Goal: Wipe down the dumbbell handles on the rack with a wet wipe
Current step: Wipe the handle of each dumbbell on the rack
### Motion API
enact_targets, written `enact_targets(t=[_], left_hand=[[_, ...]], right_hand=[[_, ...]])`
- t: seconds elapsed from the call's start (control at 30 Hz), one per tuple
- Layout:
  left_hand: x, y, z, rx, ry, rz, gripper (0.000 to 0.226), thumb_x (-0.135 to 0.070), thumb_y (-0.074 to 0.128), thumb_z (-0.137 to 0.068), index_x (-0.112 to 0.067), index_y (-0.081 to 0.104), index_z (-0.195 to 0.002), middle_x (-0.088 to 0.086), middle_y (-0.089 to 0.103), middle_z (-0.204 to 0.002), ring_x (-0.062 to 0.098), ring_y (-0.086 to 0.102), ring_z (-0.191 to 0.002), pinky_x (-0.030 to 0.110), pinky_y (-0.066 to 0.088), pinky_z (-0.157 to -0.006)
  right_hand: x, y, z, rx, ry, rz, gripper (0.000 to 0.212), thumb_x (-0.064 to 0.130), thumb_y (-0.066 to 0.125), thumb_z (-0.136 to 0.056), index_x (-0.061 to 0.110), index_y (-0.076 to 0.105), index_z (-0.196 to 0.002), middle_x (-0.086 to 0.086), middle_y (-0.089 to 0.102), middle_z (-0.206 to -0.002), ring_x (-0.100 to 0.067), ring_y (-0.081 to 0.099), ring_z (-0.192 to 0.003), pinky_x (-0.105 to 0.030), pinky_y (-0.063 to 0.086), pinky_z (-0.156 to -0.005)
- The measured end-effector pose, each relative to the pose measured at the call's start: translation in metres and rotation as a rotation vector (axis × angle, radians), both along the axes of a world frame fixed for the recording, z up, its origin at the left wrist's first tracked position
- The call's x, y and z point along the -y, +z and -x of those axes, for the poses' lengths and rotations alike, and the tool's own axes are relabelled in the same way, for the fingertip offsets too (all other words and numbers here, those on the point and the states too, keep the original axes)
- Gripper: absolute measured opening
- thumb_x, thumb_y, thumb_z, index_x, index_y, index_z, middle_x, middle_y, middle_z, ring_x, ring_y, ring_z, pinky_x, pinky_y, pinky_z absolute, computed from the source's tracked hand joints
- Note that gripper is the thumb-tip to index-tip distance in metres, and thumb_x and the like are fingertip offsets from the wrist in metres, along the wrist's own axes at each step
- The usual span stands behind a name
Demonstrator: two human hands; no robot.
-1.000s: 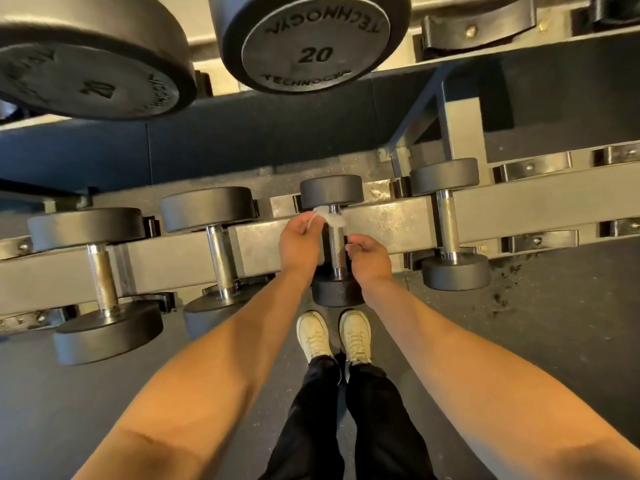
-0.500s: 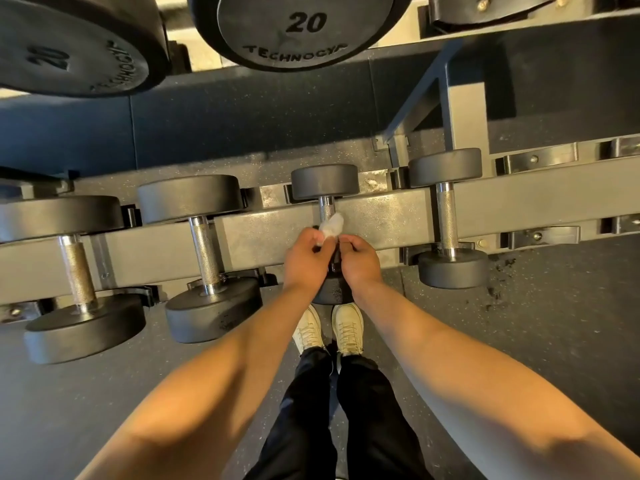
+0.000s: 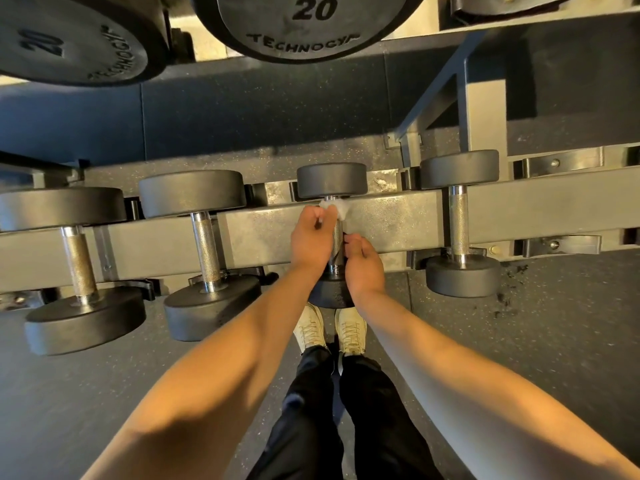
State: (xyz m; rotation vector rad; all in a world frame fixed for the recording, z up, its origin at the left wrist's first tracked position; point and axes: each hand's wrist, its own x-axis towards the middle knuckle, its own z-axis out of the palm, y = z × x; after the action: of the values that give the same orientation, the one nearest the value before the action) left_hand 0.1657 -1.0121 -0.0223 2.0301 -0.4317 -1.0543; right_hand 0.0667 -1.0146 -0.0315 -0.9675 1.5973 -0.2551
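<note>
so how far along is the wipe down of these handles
Done: cannot tell, since no handle looks visibly wet. In hand: the left hand holds the wipe at the far end of the middle handle, and the right hand grips its near end. Possibly left: the far-left handle, the next handle, the right handle and the 20s above.

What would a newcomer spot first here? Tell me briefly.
At centre, the left hand holds a white wipe against the far end of one dumbbell's handle, while the right hand grips its near end. Two big weights marked 20 loom along the top.
</note>
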Motion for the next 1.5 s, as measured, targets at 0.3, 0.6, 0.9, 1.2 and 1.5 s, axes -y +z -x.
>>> enact_targets(t=[0.3, 0.6, 0.9, 1.2, 1.5], left_hand=[[-0.031, 0.001, 0.006, 0.012, -0.121, -0.078, 0.026, -0.029, 0.063, -0.098, -0.019, 0.051, -0.077, -0.005, 0.057, -0.074, 0.004, 0.05, -0.066, 0.01, 0.039, -0.056], [-0.049, 0.007, 0.004, -0.031, -0.391, -0.289, 0.029, -0.041, 0.068, -0.094, -0.02, 0.058, -0.077, -0.005, 0.062, -0.075, 0.013, 0.058, -0.075, 0.027, 0.043, -0.066], [-0.032, 0.01, 0.007, 0.022, -0.353, -0.367, 0.032, -0.031, 0.08, -0.084, -0.018, 0.052, -0.093, -0.007, 0.057, -0.085, 0.012, 0.054, -0.081, 0.021, 0.036, -0.058], [-0.039, 0.014, -0.021, -0.037, -0.199, -0.292, 0.023, -0.016, 0.076, -0.089, -0.02, 0.055, -0.082, -0.008, 0.062, -0.089, 0.011, 0.06, -0.089, 0.023, 0.047, -0.08], [-0.034, 0.01, 0.013, -0.002, -0.247, -0.202, 0.03, -0.021, 0.04, -0.108, -0.017, 0.055, -0.133, -0.009, 0.057, -0.111, 0.013, 0.053, -0.103, 0.023, 0.041, -0.084]], right_hand=[[0.003, 0.006, 0.012, 0.079, -0.111, -0.068, 0.033, 0.033, 0.035, -0.108, 0.021, 0.066, -0.109, -0.002, 0.069, -0.109, -0.016, 0.062, -0.101, -0.021, 0.043, -0.074], [0.0, 0.017, 0.016, 0.072, -0.067, -0.042, 0.034, 0.026, 0.037, -0.107, 0.013, 0.066, -0.119, -0.003, 0.064, -0.113, -0.017, 0.056, -0.101, -0.026, 0.037, -0.084], [0.002, 0.015, 0.02, 0.117, -0.09, -0.069, 0.032, 0.026, 0.037, -0.107, 0.014, 0.065, -0.119, 0.0, 0.065, -0.115, -0.015, 0.058, -0.107, -0.025, 0.038, -0.09], [0.006, 0.023, 0.017, 0.11, -0.102, -0.118, 0.026, 0.022, 0.041, -0.106, 0.016, 0.064, -0.116, 0.001, 0.066, -0.117, -0.016, 0.058, -0.109, -0.025, 0.037, -0.088], [0.001, 0.016, 0.015, 0.112, -0.118, -0.066, 0.021, 0.021, 0.045, -0.105, 0.02, 0.065, -0.11, 0.004, 0.067, -0.109, -0.014, 0.06, -0.102, -0.014, 0.041, -0.071]])
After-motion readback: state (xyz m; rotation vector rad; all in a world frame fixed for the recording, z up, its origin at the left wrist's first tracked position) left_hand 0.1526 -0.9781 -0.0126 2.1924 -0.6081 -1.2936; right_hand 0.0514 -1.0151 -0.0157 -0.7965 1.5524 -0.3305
